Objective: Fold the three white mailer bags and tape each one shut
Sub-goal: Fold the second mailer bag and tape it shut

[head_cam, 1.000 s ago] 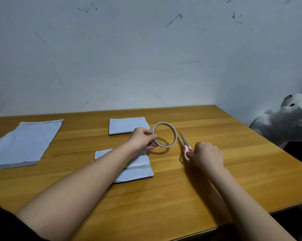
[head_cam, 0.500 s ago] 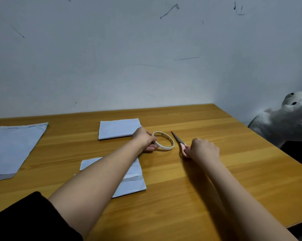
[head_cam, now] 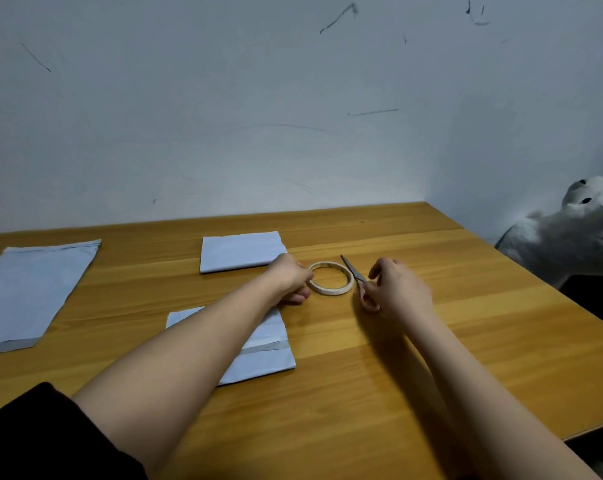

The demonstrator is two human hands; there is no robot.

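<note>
Head view: a wooden desk (head_cam: 414, 358) stands against a white, scuffed wall (head_cam: 258, 116). The left hand (head_cam: 288, 277) reaches forward over the desk, its fingers (head_cam: 298, 297) curled round the near-left rim of a roll of tape (head_cam: 330, 283), which lies flat on the desk surface. Just to the right of the roll lie small scissors (head_cam: 357, 280), blades closed and pointing away toward the wall, the pale handle loops nearest the viewer. The right hand (head_cam: 402, 291) rests beside the scissors, its fingers (head_cam: 378, 268) loosely bent over the handle end; whether they actually grasp the handles cannot be told, since the hand hides the contact. One white mailer bag, folded (head_cam: 241, 252) into a compact rectangle, lies toward the wall, just behind the left hand. A second folded mailer bag (head_cam: 269, 355), crossed by a grey strip, lies nearer the viewer and is partly covered by the left forearm. A third, unfolded mailer bag (head_cam: 33, 292) lies flat at the far left of the desk, well apart from the other two. A dark sleeve (head_cam: 33, 434) shows at the lower left. Beyond the right edge of the desk sits a white plush toy (head_cam: 570, 230).
</note>
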